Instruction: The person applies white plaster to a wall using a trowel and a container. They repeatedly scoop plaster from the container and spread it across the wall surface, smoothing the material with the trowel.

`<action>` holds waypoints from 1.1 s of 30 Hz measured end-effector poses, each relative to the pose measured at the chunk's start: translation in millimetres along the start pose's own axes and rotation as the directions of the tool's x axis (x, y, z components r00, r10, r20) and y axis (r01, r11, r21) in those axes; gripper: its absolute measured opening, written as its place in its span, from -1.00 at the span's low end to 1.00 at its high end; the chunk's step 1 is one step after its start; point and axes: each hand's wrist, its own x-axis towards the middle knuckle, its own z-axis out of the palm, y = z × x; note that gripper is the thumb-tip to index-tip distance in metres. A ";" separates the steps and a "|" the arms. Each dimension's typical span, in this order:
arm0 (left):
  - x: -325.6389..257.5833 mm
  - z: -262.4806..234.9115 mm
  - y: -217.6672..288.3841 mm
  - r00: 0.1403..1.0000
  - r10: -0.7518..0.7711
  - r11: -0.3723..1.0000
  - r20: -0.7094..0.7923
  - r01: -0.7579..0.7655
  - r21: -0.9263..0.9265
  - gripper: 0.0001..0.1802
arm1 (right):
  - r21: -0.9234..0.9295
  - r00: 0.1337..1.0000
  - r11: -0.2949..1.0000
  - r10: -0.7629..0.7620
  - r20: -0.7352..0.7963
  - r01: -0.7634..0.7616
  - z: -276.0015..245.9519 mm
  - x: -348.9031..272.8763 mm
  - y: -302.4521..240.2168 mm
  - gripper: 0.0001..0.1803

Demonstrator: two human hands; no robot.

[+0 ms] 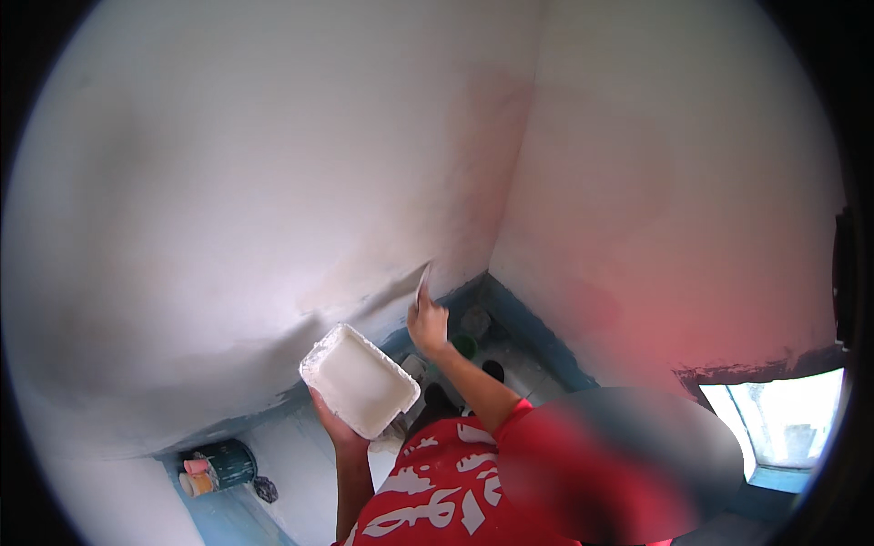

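My left hand supports a white rectangular tray from beneath, and its fingers are partly hidden under it. The tray's rim is crusted with white, and smooth white paste lies inside. To the right and farther out, my right hand is closed around a putty knife. Its thin blade points up at the pale wall, close to the corner, and appears to touch it. The blade is seen almost edge-on, and its handle is hidden in my hand.
Blue bands edge the foot of both walls. A dark bucket with pink and orange items lies at the lower left, beside a dark crumpled thing. A bright window is at the right. A blurred grey round shape covers the lower right.
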 end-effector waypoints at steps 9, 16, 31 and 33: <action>-1.4 -5.5 -7.8 1.000 -0.020 0.997 -0.019 0.018 -0.080 -0.31 | 0.383 0.969 0.892 0.245 0.044 -0.243 -84.8 1.2 67.1 -0.84; -6.3 -3.4 -6.8 0.999 -0.014 0.997 -0.031 0.012 -0.073 -0.29 | 0.265 0.952 0.964 0.100 -0.289 -0.021 -120.6 86.1 43.7 -0.79; -1.4 -10.8 -8.5 0.999 0.023 1.000 -0.044 -0.024 -0.017 -0.30 | 0.155 0.981 0.987 -0.023 -0.192 0.053 -88.1 40.0 -15.0 -0.61; -1.0 -11.9 -8.9 0.998 0.035 0.999 -0.050 -0.036 -0.020 -0.29 | 0.158 0.958 0.982 0.142 -0.248 -0.105 -106.4 52.8 10.3 -0.52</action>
